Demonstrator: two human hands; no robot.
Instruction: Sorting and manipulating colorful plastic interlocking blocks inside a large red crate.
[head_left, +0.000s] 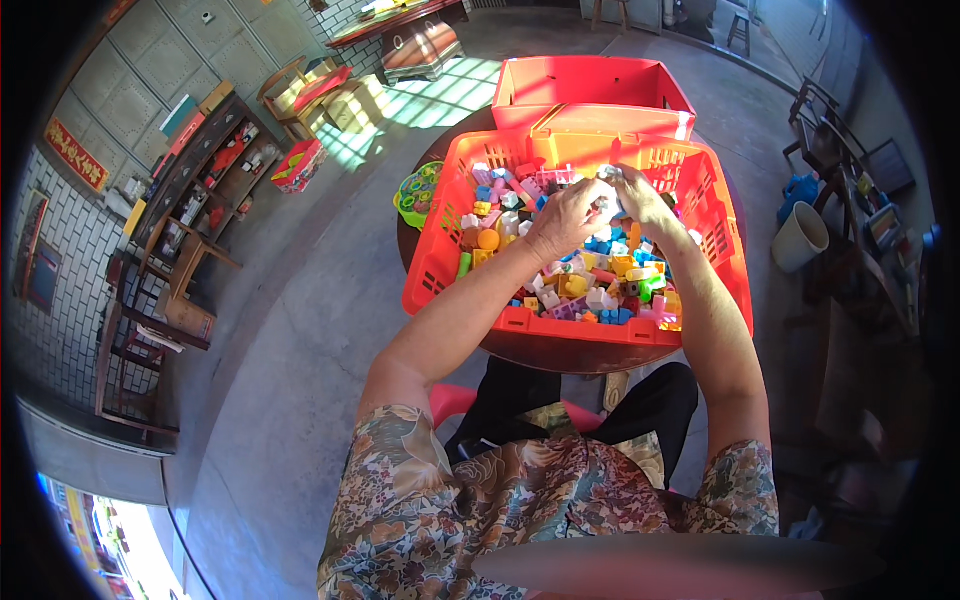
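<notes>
A red plastic basket (733, 285) with slotted walls holds many small toy building blocks (597, 299) in white, yellow, blue, pink and other colours. Over its far half, my left hand (572, 217) and my right hand (643, 203) meet with fingers bent inward. Between them are pale, whitish toy blocks (603, 203), partly covered by my fingers. Both hands look closed on these pieces. Whether the pieces are joined to one another I cannot tell. Some blocks lie hidden beneath my hands and forearms.
The basket sits on a round dark table (590, 352). Behind it stands another red crate (610, 118); a green basket (408, 205) of small rings is at its left. Wooden chairs (185, 265) and a shelf unit (200, 165) line the left; a pale bin (800, 238) stands right.
</notes>
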